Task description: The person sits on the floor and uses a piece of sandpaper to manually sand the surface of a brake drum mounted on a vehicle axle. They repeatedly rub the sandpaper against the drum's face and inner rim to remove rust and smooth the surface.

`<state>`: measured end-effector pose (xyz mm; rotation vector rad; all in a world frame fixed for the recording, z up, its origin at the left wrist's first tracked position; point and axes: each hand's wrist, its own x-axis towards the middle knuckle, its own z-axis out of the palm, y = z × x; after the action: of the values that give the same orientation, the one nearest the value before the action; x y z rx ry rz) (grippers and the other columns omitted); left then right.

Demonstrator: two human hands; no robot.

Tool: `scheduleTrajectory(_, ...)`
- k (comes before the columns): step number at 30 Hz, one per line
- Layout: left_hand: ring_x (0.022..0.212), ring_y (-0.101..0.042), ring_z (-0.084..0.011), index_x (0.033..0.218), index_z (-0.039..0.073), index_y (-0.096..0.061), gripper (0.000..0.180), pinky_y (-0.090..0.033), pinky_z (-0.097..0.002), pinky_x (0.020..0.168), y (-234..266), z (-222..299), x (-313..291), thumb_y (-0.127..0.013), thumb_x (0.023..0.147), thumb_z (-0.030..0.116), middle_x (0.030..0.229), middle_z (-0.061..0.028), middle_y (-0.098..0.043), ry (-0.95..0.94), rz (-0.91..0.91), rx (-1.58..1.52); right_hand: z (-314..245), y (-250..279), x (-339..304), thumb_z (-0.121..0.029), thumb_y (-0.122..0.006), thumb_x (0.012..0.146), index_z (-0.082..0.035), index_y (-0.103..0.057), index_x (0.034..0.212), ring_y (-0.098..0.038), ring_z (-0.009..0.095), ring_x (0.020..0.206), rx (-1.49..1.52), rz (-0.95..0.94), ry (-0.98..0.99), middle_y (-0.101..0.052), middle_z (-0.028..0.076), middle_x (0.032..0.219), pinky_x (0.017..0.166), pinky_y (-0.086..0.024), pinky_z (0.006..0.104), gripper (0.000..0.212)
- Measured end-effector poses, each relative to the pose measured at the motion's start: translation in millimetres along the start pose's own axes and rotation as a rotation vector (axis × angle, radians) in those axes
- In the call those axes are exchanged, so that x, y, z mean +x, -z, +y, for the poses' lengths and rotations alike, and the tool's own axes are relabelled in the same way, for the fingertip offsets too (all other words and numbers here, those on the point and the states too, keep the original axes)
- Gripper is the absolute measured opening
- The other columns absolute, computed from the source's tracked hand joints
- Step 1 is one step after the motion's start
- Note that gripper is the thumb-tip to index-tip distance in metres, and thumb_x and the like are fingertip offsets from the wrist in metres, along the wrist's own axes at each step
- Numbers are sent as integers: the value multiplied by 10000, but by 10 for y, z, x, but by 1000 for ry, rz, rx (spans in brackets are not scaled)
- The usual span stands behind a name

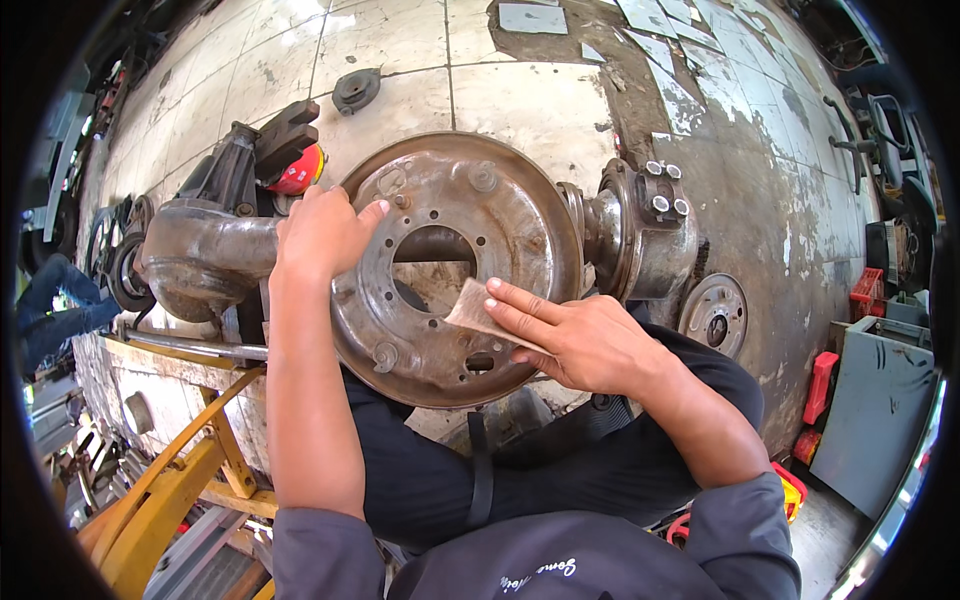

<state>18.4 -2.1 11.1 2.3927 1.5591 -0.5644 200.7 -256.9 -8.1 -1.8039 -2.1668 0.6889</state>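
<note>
A large round brake backing plate (525, 215), brown and worn, stands tilted in front of me above my lap. It has a big centre hole ringed by small bolt holes. My left hand (325, 232) grips its upper left rim, the thumb lying on the face and the other fingers partly hidden. Between the fingers and thumb of my right hand (585, 340) is a folded piece of brown sandpaper (478, 312). The sandpaper rests against the face, at the lower right of the centre hole.
A heavy metal axle housing (205, 255) lies left of the plate, and a rounded metal assembly (650, 225) sits to its right. A red container (300, 172) is behind. A smaller disc (715, 315), a yellow frame (165, 510) and a grey cabinet (870, 420) stand around me.
</note>
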Motion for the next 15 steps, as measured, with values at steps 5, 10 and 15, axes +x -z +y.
scheduleTrajectory(5,1301,-582,-419,1224,-65,-669,681,-457,-525,1094,-39,-48,-3,-595,1011,577,1335,-273,-630,-13,27,3,56,105,56,-384,-653,1005,-178,-547,1511,-745,302,735,-88,131,-17,-525,24,1589,609,-586,404,556)
scheduleTrajectory(10,1291,-592,-421,1227,-67,-671,683,-459,-531,1093,-30,-37,-7,-590,1013,577,1332,-275,-632,-28,25,-8,192,85,27,-348,-659,1012,-141,-543,1506,-748,319,884,-137,4,-116,-474,40,1626,658,-589,415,547)
scheduleTrajectory(15,1280,-604,-421,1245,-68,-667,689,-461,-535,1091,-40,-48,-10,-586,1015,577,1330,-280,-634,-28,28,14,95,121,42,-373,-641,1020,-165,-543,1509,-747,311,923,-108,-38,-167,-460,22,1637,685,-590,410,540)
